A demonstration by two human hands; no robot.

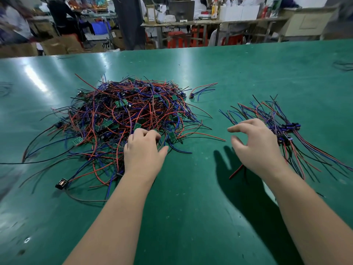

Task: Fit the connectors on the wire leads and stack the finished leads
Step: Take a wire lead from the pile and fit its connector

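Note:
A big tangled pile of red, blue and black wire leads [124, 115] with small green boards lies left of centre on the green table [191, 207]. My left hand [142, 150] rests at the pile's near right edge, fingers curled down among the wires; whether it grips one is hidden. A smaller stack of leads with dark connectors [286, 131] lies at the right. My right hand [256, 148] hovers just left of that stack, fingers spread, holding nothing. A red wire end [236, 172] shows below its wrist.
One separate lead with a connector [198, 91] lies behind, between pile and stack. A loose black connector [61, 183] sits at the pile's near left. Beyond the table's far edge are workbenches, boxes, red stools and people.

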